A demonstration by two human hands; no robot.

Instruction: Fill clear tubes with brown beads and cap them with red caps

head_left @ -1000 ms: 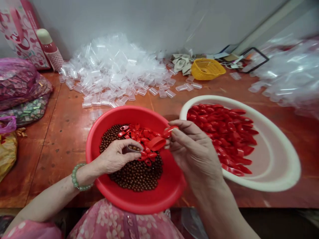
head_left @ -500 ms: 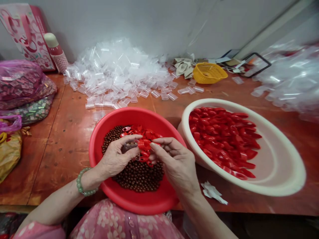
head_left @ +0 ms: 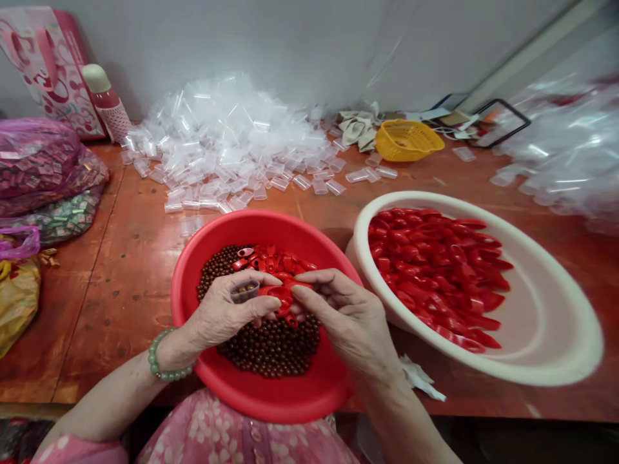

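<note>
Over the red basin (head_left: 333, 380), my left hand (head_left: 220, 306) is closed round a short clear plastic tube (head_left: 245, 291) with brown beads showing in its open end. Between the hands is a red plastic cap (head_left: 275, 298). The thumb and forefinger of my right hand (head_left: 351, 316) pinch red plastic at the far side, partly hidden by the fingers. Below, the basin holds many glossy brown beads (head_left: 271, 354) and a heap of small red plastic pieces (head_left: 271, 258).
A white basin (head_left: 575, 348) of pointed red plastic pieces (head_left: 435, 270) stands at right. Behind lie a pile of clear tubes (head_left: 232, 142) and a yellow basket (head_left: 409, 140). Filled bags (head_left: 39, 161), a bottle (head_left: 107, 103) and a carrier bag (head_left: 58, 77) are at left.
The clear tube has turned so its open end with beads shows. My right hand has moved slightly down and right, still close to the left.
</note>
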